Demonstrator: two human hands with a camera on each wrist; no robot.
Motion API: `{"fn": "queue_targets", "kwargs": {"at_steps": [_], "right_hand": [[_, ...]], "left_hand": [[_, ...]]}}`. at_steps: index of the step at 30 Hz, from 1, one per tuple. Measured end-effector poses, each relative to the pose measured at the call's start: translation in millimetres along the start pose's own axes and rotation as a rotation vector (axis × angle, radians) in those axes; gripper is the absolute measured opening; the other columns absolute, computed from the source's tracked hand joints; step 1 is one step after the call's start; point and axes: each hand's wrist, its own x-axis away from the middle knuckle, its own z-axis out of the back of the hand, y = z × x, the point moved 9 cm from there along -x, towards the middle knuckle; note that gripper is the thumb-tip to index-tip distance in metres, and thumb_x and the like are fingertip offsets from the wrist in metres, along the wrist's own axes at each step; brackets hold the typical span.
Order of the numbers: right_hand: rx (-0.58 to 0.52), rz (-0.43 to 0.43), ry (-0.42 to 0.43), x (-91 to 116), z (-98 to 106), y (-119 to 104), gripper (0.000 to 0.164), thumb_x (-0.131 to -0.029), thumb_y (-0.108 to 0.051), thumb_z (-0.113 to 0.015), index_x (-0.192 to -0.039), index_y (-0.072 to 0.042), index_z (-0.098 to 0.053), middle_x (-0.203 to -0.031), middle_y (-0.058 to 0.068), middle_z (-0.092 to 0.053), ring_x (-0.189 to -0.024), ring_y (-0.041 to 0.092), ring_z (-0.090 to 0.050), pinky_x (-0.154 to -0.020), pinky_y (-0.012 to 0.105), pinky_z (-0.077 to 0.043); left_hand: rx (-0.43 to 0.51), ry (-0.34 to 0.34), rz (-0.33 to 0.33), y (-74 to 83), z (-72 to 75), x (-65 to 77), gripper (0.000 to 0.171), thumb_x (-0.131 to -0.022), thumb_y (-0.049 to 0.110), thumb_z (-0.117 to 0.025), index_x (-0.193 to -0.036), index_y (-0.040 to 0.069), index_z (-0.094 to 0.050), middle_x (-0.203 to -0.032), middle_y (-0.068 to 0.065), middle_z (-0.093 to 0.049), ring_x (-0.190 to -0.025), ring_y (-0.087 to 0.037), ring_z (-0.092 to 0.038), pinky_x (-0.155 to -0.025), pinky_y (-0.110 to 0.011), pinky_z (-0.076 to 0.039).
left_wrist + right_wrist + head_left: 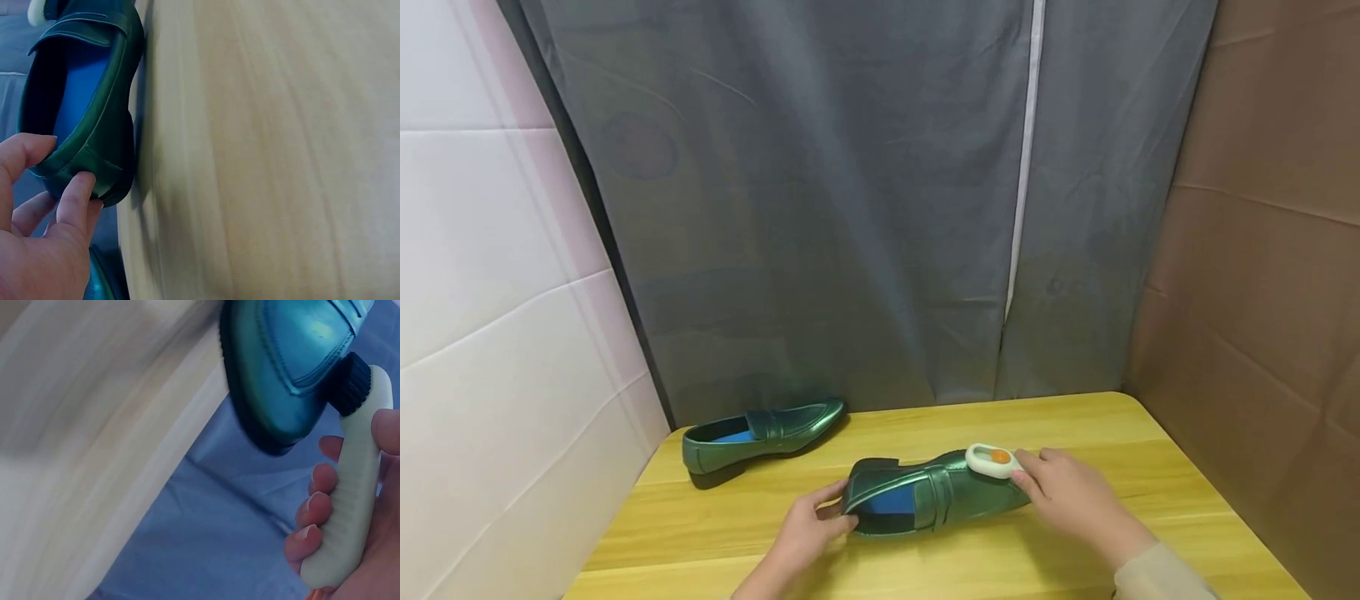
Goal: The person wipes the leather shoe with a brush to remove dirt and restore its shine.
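A metallic green loafer [973, 498] with a blue insole is held tilted over the table, its toe to the right. My left hand [805, 533] grips it at the heel, thumb at the collar and fingertips on the back, as the left wrist view shows. In my right hand [1071, 498] is a shoe brush [351, 487] with a pale ribbed handle and an orange part. Its dark bristles [351, 384] press against the side of the loafer's toe in the right wrist view. Several fingers wrap round the handle there.
A second green loafer [752, 454] stands upright at the back left of the yellow wood-grain table [700, 542]. A grey curtain [820, 208] hangs behind the table. White panels [497, 375] flank it on the left and a brown one [1255, 333] on the right.
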Motion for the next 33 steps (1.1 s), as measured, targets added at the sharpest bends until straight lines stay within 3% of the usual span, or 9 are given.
{"fn": "queue_targets", "kwargs": {"at_steps": [6, 13, 21, 24, 28, 33], "right_hand": [[0.008, -0.043, 0.039, 15, -4, 20, 0.042, -0.104, -0.04, -0.053, -0.131, -0.011, -0.067, -0.113, 0.015, -0.07, -0.101, 0.034, -0.068, -0.082, 0.055, -0.056], [0.036, -0.065, 0.065, 24, -4, 31, 0.039, -0.104, -0.04, -0.055, -0.127, -0.012, -0.068, -0.101, 0.007, -0.069, -0.086, 0.023, -0.065, -0.07, 0.047, -0.056], [0.039, -0.089, 0.082, 29, -6, 41, 0.041, -0.106, -0.042, -0.05, -0.128, -0.011, -0.066, -0.107, 0.011, -0.07, -0.093, 0.029, -0.068, -0.073, 0.051, -0.057], [0.044, -0.099, 0.078, 30, -7, 43, 0.04, -0.106, -0.042, -0.049, -0.127, -0.012, -0.065, -0.103, 0.008, -0.069, -0.089, 0.025, -0.066, -0.069, 0.048, -0.056], [0.037, -0.109, 0.091, 30, -7, 46, 0.036, -0.106, -0.04, -0.05, -0.124, -0.012, -0.064, -0.09, 0.0, -0.062, -0.076, 0.014, -0.056, -0.06, 0.037, -0.048], [-0.02, -0.134, 0.09, 30, -10, 49, 0.036, -0.107, -0.041, -0.049, -0.123, -0.012, -0.063, -0.082, -0.004, -0.053, -0.07, 0.013, -0.044, -0.057, 0.031, -0.039]], "left_hand": [[-0.011, 0.022, -0.026, -0.8, 2.9, -4.7, 0.063, -0.085, 0.007, -0.079, -0.141, -0.005, -0.054, -0.146, -0.03, -0.051, -0.126, -0.039, -0.06, -0.088, -0.034, -0.06], [-0.026, 0.037, -0.022, 1.4, 6.3, -6.5, 0.063, -0.086, 0.008, -0.079, -0.141, -0.006, -0.054, -0.144, -0.031, -0.052, -0.123, -0.04, -0.062, -0.089, -0.038, -0.06], [-0.053, 0.039, -0.007, 5.6, 6.4, -10.0, 0.062, -0.088, 0.016, -0.077, -0.143, -0.003, -0.054, -0.146, -0.029, -0.052, -0.123, -0.04, -0.062, -0.09, -0.04, -0.06], [-0.03, 0.053, -0.017, 8.2, 5.3, -12.3, 0.059, -0.091, 0.016, -0.074, -0.142, -0.005, -0.053, -0.144, -0.03, -0.053, -0.124, -0.041, -0.061, -0.089, -0.039, -0.06], [-0.015, 0.109, -0.038, 14.8, 2.5, -17.4, 0.053, -0.094, 0.013, -0.069, -0.14, -0.008, -0.053, -0.14, -0.032, -0.054, -0.122, -0.041, -0.063, -0.086, -0.039, -0.061], [0.026, 0.139, -0.025, 18.3, -1.3, -25.7, 0.052, -0.096, 0.013, -0.063, -0.141, -0.009, -0.051, -0.14, -0.032, -0.052, -0.109, -0.031, -0.068, -0.086, -0.04, -0.061]]}}
